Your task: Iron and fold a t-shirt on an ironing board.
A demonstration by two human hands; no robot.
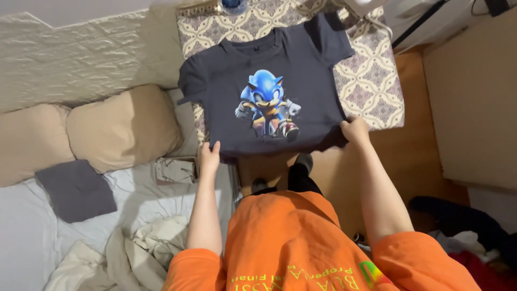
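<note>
Two hands, left (209, 156) and right (355, 130), pinch the hem of a dark printed T-shirt (269, 91) spread over a patterned ironing board (371, 86); uneven pulling could drag it off the edge.

1. My left hand (209, 157) and right hand (355, 130): fingertips hidden under the dark T-shirt (269, 64) hem.
2. Blue object (233, 5), top centre: cut by frame edge, unidentifiable.
3. Ironing board (371, 81): far end out of frame.

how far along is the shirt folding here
Done: one folded grey garment lies on the bed. In hand: left hand and right hand hold the hem of the dark printed t-shirt, spread flat on the patterned board. Left: unfolded light clothes on the bed.
</note>
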